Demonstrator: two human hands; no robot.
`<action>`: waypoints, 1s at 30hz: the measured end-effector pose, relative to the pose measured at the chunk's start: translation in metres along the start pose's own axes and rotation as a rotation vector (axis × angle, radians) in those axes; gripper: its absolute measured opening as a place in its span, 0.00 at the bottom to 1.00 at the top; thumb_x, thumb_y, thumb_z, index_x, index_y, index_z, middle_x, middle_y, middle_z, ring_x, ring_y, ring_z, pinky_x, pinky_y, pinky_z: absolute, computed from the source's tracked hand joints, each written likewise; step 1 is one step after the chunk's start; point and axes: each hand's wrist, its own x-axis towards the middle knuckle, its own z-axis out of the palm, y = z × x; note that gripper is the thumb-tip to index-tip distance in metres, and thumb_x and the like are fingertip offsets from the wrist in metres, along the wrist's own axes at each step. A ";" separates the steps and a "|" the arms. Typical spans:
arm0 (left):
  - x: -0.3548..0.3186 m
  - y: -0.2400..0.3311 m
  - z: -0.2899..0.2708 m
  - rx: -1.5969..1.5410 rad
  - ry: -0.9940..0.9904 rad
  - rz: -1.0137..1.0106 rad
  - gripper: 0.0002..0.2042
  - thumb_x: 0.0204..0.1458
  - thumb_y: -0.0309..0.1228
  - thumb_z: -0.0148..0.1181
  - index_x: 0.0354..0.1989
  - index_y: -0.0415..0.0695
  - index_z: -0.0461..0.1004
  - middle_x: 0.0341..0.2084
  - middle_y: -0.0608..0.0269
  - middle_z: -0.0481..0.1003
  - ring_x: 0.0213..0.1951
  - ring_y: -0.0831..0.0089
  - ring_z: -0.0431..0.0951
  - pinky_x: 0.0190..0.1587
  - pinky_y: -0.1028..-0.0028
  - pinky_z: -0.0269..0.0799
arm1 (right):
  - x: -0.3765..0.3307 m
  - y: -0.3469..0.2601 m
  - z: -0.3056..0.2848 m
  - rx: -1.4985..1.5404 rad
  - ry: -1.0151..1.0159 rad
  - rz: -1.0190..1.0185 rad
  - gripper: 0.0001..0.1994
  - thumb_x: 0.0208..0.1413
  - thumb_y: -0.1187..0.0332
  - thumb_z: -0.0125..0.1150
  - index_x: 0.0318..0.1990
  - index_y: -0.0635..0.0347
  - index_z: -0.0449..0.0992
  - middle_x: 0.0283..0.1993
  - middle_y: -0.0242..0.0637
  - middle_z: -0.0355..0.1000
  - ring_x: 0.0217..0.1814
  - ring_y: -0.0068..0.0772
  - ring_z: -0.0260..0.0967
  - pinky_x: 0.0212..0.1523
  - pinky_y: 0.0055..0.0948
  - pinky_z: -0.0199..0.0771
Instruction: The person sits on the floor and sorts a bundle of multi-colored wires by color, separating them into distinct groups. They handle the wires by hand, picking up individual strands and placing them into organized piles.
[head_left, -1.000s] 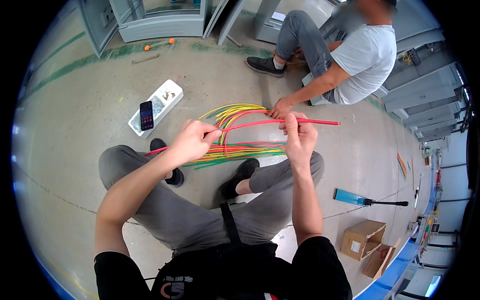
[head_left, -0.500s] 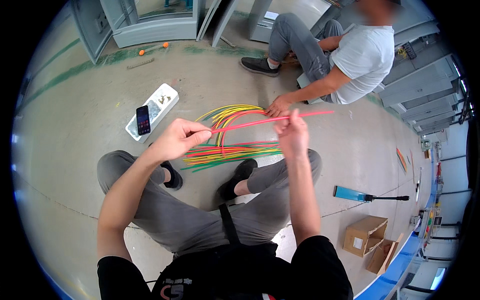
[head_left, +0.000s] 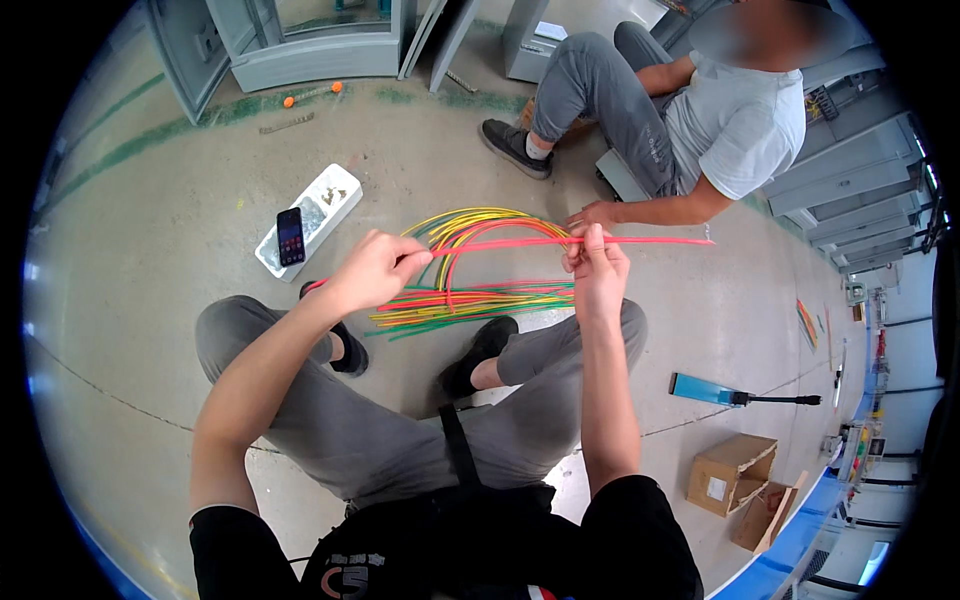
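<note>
A long red wire [head_left: 500, 243], or possibly thin tubing, is stretched nearly level between my hands. My left hand [head_left: 378, 270] pinches it, and a short red end pokes out by the left wrist. Closed around it farther right is my right hand [head_left: 598, 268]; the wire's right end runs well past the fingers, with something thin and pale at its tip. Below and behind lie yellow, green and red wires: a curved bundle [head_left: 480, 220] and a straighter bundle [head_left: 470, 308]. A co-worker's hand [head_left: 595, 215] is at the right end of the curved bundle.
A white foam tray [head_left: 335, 195] with a phone [head_left: 290, 238] on it lies left. The co-worker [head_left: 740, 130] sits far right, near grey cabinets [head_left: 850, 170]. A blue tool with a black handle [head_left: 710, 388] and cardboard boxes [head_left: 730, 470] rest on the right floor.
The red wire has shifted right, with more of it past my right hand. My left hand has moved slightly right and up. The co-worker's hand and body have moved right.
</note>
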 end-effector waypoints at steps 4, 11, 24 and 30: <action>0.000 0.005 0.000 -0.117 -0.069 0.029 0.09 0.56 0.32 0.55 0.33 0.38 0.77 0.12 0.56 0.63 0.16 0.73 0.59 0.21 0.70 0.58 | 0.000 0.020 -0.012 0.266 -0.041 0.250 0.15 0.64 0.60 0.49 0.31 0.62 0.71 0.23 0.32 0.65 0.26 0.22 0.59 0.26 0.23 0.60; -0.012 0.024 -0.002 -0.163 -0.171 0.105 0.09 0.55 0.31 0.55 0.33 0.37 0.76 0.15 0.50 0.70 0.17 0.66 0.68 0.23 0.68 0.63 | -0.010 0.032 -0.009 0.306 -0.118 0.326 0.16 0.63 0.58 0.49 0.33 0.64 0.70 0.23 0.32 0.63 0.25 0.23 0.55 0.26 0.25 0.57; -0.023 -0.006 -0.027 -0.417 -0.192 -0.039 0.10 0.56 0.32 0.56 0.33 0.35 0.76 0.16 0.67 0.67 0.22 0.85 0.63 0.24 0.77 0.60 | -0.007 0.019 -0.005 0.329 -0.122 0.149 0.14 0.63 0.60 0.50 0.31 0.61 0.69 0.24 0.31 0.63 0.26 0.22 0.56 0.27 0.25 0.56; -0.020 -0.007 -0.008 0.079 -0.029 -0.064 0.08 0.52 0.30 0.55 0.30 0.39 0.77 0.14 0.51 0.69 0.17 0.60 0.69 0.24 0.66 0.63 | -0.008 0.026 0.008 -0.220 0.037 -0.092 0.13 0.62 0.64 0.52 0.31 0.67 0.72 0.27 0.33 0.68 0.26 0.20 0.60 0.28 0.21 0.59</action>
